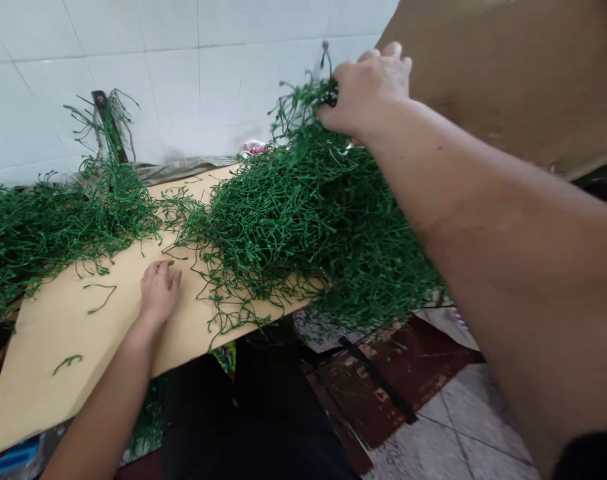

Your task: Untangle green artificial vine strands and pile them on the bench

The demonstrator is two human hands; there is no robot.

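**Item 1.** Our right hand, raised at the far side, fingers curled shut round a tuft at the top of the main heap of green strands. Something small and dark shows at the fingertips; we cannot identify it.

**Item 2.** The main heap runs from that grip down and leftward toward us, spilling over the near right edge of the tan board.

**Item 3.** Our left hand, palm flat on the board, fingers extended and empty. It lies just beside the heap's left fringe and is the nearer hand to its low end.

**Item 4.** Second heap, far left.

**Item 5.** Loose strands, near the left hand.

**Backdrop.** White tiled wall.
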